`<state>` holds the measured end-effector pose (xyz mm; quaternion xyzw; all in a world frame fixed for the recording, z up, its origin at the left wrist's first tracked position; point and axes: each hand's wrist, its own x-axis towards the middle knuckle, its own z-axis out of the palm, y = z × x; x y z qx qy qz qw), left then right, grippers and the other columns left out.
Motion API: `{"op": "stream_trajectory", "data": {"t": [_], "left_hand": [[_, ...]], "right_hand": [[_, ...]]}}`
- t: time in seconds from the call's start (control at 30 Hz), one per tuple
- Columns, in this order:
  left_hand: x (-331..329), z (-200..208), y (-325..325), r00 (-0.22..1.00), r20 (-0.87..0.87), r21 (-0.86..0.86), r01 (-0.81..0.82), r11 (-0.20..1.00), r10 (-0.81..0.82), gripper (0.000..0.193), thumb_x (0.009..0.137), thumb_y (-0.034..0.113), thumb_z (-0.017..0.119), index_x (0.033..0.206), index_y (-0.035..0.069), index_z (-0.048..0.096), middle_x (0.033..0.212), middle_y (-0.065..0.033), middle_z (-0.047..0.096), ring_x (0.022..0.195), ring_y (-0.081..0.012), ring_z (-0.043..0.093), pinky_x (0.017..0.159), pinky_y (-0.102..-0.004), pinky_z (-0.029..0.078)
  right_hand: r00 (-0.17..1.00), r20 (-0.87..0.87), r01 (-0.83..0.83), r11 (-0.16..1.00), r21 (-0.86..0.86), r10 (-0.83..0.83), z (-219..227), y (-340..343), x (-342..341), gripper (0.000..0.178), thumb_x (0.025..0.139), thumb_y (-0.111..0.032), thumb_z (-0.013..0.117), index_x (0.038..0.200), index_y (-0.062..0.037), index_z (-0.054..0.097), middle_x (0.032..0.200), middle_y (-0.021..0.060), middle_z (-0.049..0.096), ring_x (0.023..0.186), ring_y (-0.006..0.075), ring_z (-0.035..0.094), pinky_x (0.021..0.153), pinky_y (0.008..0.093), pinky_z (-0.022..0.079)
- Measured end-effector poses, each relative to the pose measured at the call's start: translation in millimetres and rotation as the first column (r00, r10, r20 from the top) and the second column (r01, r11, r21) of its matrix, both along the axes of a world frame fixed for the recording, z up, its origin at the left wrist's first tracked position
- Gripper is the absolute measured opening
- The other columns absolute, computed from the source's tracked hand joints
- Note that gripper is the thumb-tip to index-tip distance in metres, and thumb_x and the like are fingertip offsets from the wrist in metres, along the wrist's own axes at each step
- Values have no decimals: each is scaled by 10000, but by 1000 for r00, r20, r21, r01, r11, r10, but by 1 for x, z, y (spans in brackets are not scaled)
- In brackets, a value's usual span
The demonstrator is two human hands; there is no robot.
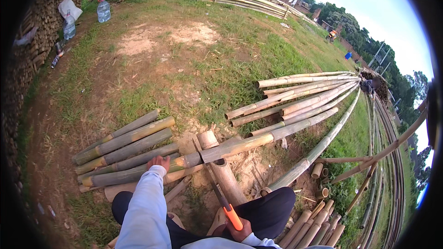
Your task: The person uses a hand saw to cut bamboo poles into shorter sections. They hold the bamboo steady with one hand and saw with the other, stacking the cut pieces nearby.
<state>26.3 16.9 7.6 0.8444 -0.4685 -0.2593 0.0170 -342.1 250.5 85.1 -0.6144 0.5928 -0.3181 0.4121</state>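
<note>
My left hand [158, 162] is closed over the top of a long greenish bamboo pole [240, 146], left of the saw. In my right hand [241, 231], low in the view, is the orange handle of a hand saw [233, 217]. Its narrow dark blade crosses the pole just right of a joint and points away from me; how deep it sits cannot be made out. Under the pole lies a thick bamboo log [226, 180], running away from me. Several cut bamboo lengths [134, 134] lie side by side by my left hand. My knees are bent on both sides of the saw.
Long bamboo poles [304, 93] fan out toward the far right, where a person [369, 85] is. Short cut pieces [314, 228] are piled at the lower right, near a propped pole frame [383, 156]. Stacked bamboo [46, 11] and plastic bottles [104, 10] stand far left. Sawdust covers the ground.
</note>
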Motion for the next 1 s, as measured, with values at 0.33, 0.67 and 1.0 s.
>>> {"op": "stream_trajectory", "data": {"t": [0.33, 0.67, 1.0], "left_hand": [[8, -33, -6, 995, 99, -85, 13, 996, -5, 694, 954, 621, 415, 1174, 27, 698, 1244, -229, 668, 1194, -377, 624, 1044, -473, 472], [5, -17, -11, 999, 31, 25, 7, 1000, -8, 655, 934, 589, 452, 1221, 51, 690, 1312, -205, 644, 1252, -345, 597, 1068, -461, 460], [64, 12, -49, 990, 13, 21, -140, 990, 140, 625, 919, 604, 503, 1183, 86, 732, 1315, -185, 654, 1279, -325, 588, 1085, -447, 442]], "right_hand": [[995, -100, 7, 995, -97, -17, -77, -118, 50, 314, 879, -306, 760, 885, -11, 655, 749, 208, 653, 666, 377, 628, 650, 460, 495], [997, 70, -13, 997, -72, 18, 16, -36, 13, 173, 911, -160, 724, 1000, -22, 672, 716, 139, 632, 613, 291, 643, 598, 368, 506], [993, 68, 101, 992, -73, -96, 47, -52, 3, 172, 891, -72, 713, 1036, 19, 696, 761, 116, 677, 644, 207, 655, 659, 317, 528]]}}
